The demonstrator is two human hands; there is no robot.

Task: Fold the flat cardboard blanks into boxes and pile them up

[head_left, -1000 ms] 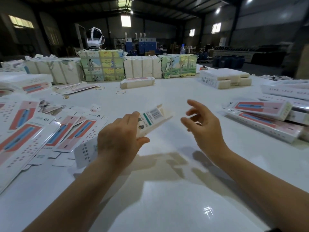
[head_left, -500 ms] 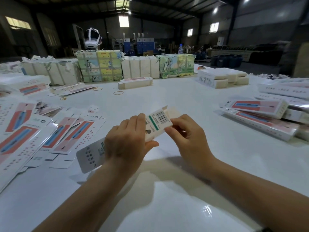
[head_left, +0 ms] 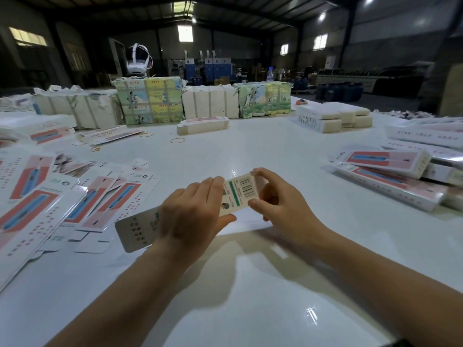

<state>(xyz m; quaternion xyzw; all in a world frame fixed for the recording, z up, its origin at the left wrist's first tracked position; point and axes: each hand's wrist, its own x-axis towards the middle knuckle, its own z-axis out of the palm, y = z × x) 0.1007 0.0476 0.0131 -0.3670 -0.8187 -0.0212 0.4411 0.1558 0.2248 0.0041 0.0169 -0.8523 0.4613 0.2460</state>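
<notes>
Both hands' grip grasps the box [head_left: 238,194], left hand [head_left: 193,216] mid-length, right hand [head_left: 278,201] at its up-right-pointing barcode end.

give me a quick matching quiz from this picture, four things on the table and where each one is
Things:
1. flat blanks
2. folded boxes
3. rubber band
4. box in progress

Places:
A. held in both hands
B. piled at the right side of the table
C. lying alone on the bare table, far middle
D. spread out at the left side

Pairs: 1-D, 2-B, 3-C, 4-A
</notes>
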